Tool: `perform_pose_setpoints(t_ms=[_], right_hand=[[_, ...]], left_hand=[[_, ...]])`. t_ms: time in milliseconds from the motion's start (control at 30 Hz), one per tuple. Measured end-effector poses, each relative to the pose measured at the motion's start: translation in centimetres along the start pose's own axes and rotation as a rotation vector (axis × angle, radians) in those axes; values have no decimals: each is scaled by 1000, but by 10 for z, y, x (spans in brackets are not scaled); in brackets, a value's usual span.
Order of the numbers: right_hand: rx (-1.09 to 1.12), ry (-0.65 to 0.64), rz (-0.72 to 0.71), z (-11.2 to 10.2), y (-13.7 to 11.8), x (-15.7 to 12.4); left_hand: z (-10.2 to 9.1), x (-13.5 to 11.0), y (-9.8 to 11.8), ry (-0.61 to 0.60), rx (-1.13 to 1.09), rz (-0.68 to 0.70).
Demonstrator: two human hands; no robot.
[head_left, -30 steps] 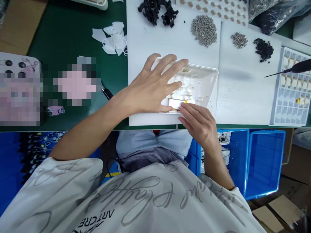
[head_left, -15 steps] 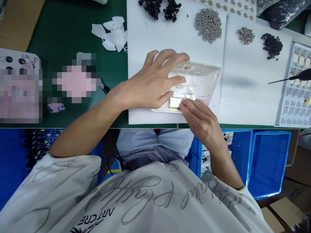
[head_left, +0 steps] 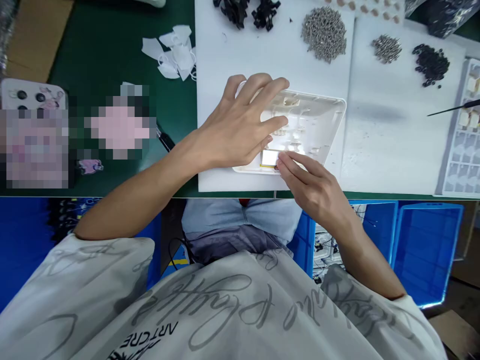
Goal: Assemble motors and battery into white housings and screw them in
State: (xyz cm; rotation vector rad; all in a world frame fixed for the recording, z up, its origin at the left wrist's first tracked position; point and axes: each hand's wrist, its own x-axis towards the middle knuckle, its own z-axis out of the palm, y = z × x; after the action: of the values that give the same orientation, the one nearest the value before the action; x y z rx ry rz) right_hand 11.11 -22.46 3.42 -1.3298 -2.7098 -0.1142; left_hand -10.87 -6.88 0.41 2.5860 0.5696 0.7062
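Observation:
A white plastic housing [head_left: 318, 120] lies hollow side up on a white sheet [head_left: 232, 55] at the table's near edge. My left hand [head_left: 240, 125] rests on its left half, fingers spread flat and pressing down. My right hand [head_left: 311, 185] reaches in from below, its fingertips pinched on a small white rectangular part [head_left: 269, 158] seated in the housing's near edge. A bit of yellow and red shows beside that part.
Black clips [head_left: 247, 11], two piles of silver screws [head_left: 324, 32] and black rings [head_left: 431, 64] lie at the back. A compartment tray [head_left: 461, 155] and a dark pointed tool [head_left: 450, 108] are at right. White scraps [head_left: 174, 52] lie on the green mat; blue bins [head_left: 423, 250] stand below.
The view has drifted slightly left and down. My right fingers have slid a little left along the small white part; my left hand stays pressed on the housing.

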Motion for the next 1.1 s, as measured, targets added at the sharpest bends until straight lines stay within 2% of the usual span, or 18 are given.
perform_pose_setpoints(t_ms=[100,233,400,600,800,1100], right_hand=[[-47,-29,-7,-6,0,5],[-70,-77,43,-9,-6,11],[-72,-134,201,2,-21,22],[-85,-75,350,17,-39,33],[37,-167,373,13,-36,35],[55,-320,348,-2,-21,46]], left_hand=[[-5,1,8,-73,40,-44],[-6,-1,8,-89,25,-33],[-3,-1,2,-168,139,-9],[1,-1,2,-175,185,-25],[4,-4,4,-142,132,-34],[6,-3,4,-129,81,-55]])
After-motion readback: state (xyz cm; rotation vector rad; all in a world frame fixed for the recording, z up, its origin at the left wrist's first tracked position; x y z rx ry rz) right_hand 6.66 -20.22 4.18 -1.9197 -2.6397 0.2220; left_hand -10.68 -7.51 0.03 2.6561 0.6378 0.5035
